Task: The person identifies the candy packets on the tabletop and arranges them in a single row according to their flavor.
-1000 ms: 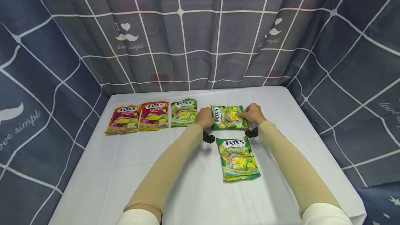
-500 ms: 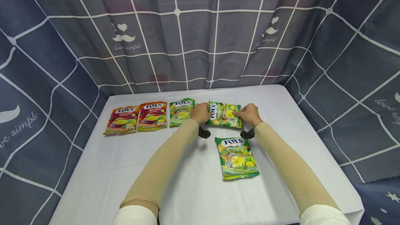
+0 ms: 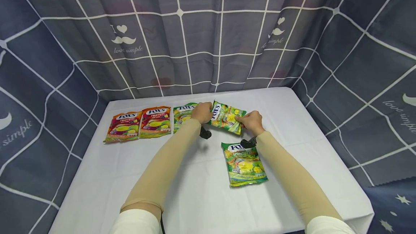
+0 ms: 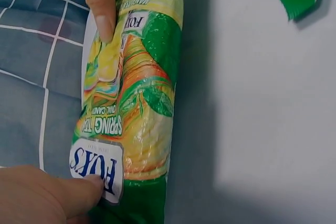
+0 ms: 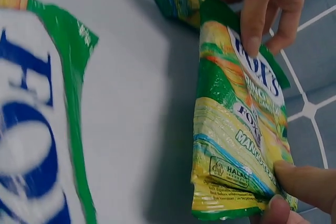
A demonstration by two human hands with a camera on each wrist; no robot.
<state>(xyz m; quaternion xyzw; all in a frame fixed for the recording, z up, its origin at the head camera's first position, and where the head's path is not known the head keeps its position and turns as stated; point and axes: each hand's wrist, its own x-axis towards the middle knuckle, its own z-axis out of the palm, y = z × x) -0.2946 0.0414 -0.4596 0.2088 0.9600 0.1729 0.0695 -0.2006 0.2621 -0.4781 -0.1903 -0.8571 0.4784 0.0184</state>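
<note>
A green bag of candy (image 3: 227,117) marked FOX'S Spring Tea is held between both hands over the back of the table, tilted, its logo end toward the left. My left hand (image 3: 202,112) pinches the logo end; in the left wrist view its thumb (image 4: 84,195) presses on the logo. At the opposite end my right hand (image 3: 251,121) pinches the bag, thumb and finger seen in the right wrist view. Behind the left hand, a second green bag (image 3: 181,117) is partly hidden. A third green bag (image 3: 245,167) lies nearer, below the right hand.
Two red-orange FOX'S Fruits bags (image 3: 123,127) lie at the left of the back row, side by side. The white-covered table (image 3: 107,190) is closed in by grey checked curtains (image 3: 201,39) behind and at both sides.
The bag in both hands has turned clockwise from lying sideways to a slant, its logo end swinging away and up. Both hands have shifted left with it. The head view has drifted slightly.
</note>
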